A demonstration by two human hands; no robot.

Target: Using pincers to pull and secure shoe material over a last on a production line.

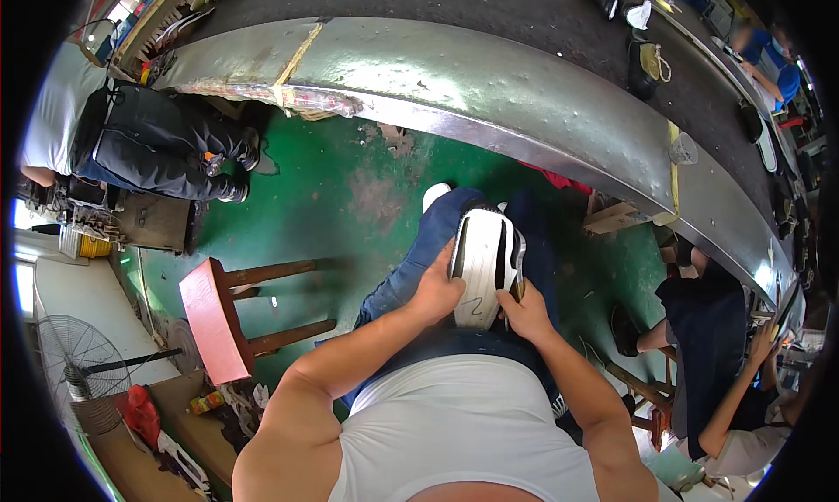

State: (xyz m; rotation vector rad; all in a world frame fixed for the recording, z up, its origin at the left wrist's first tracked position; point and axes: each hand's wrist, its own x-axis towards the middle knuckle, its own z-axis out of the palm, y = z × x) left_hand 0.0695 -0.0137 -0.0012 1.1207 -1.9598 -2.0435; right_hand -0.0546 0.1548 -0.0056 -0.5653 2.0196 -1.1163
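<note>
A white and black shoe rests on my lap between my thighs, with a dark handwritten mark on its near end. My left hand is closed on the shoe's left side, thumb on the white surface. On the other side, my right hand is closed at the shoe's near right edge. It grips a slim metal hand tool that stands along that edge; its exact kind is hard to make out. My right fingers are partly hidden underneath.
A long dark conveyor belt with a metal side curves ahead, carrying several shoes. At left are a reddish stool, a fan, a carton and a standing person. Another person sits at right.
</note>
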